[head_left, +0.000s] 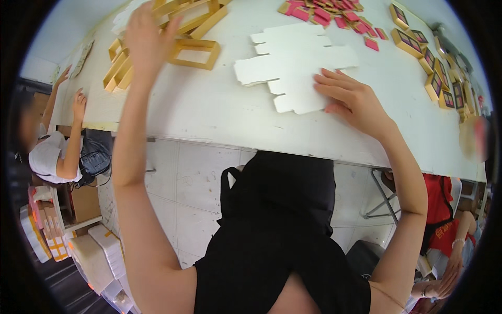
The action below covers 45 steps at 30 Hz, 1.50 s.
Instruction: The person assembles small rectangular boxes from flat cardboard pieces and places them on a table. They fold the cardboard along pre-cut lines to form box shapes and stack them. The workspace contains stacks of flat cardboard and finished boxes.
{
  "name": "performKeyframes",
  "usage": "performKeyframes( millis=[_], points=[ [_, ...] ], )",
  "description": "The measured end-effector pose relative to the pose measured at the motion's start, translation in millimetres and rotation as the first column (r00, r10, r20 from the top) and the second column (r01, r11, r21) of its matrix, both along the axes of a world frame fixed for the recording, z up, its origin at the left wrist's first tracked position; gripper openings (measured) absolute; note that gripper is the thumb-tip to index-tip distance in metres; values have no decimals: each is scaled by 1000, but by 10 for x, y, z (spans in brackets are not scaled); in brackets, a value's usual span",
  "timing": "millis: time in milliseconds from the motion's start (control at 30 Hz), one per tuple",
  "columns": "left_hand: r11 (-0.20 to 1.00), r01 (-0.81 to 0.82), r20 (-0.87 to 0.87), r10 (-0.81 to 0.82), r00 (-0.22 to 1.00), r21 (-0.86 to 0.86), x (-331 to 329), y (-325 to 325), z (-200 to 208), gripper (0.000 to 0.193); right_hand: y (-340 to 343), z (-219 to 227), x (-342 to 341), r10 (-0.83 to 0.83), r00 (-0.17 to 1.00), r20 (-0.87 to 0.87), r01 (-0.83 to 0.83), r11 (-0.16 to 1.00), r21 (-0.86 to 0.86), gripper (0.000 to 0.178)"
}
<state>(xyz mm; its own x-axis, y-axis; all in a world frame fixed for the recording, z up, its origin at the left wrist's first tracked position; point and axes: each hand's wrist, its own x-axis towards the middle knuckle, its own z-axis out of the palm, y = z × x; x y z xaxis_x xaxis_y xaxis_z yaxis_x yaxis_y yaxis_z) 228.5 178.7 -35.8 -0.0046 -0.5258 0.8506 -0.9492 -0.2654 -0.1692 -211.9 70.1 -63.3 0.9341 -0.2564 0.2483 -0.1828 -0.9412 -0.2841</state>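
A stack of flat white die-cut cardboard blanks with notched tabs lies on the white table in front of me. My right hand rests at its right edge, fingers stretched out over the top sheet and holding nothing. Reaching far to the left, my left hand is slightly blurred, thumb apart from the fingers and nothing seen in it. It hovers by open gold cardboard frames: a rectangular frame stands just right of it, a divided one to its left, and several more are heaped behind.
At the back is a pile of small pink and gold pieces. Several gold boxes with dark palettes line the right side. A co-worker's hand is at the left table edge; another person sits at lower right. Cartons stand lower left.
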Motion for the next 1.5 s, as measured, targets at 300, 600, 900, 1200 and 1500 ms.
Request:
performKeyframes(
  millis=[300,600,900,1200,1500],
  points=[
    [385,814,-778,-293,555,436,-2098,238,273,38,55,452,60,-110,978,-176,178,880,440,34],
    [337,860,-924,145,354,383,-1936,-380,6,32,-7,274,403,-116,956,269,165,972,-168,22],
    [508,756,-533,-539,652,412,-2015,-51,-63,34,87,-76,195,117,965,234,-35,944,-327,23],
    [558,684,-416,-543,729,470,-2075,74,-345,16,64,-91,279,76,973,220,-29,977,-211,21],
    [802,592,-95,-585,806,84,-1885,-179,-171,18,-464,172,666,-265,963,-59,254,804,537,15]
  ],
)
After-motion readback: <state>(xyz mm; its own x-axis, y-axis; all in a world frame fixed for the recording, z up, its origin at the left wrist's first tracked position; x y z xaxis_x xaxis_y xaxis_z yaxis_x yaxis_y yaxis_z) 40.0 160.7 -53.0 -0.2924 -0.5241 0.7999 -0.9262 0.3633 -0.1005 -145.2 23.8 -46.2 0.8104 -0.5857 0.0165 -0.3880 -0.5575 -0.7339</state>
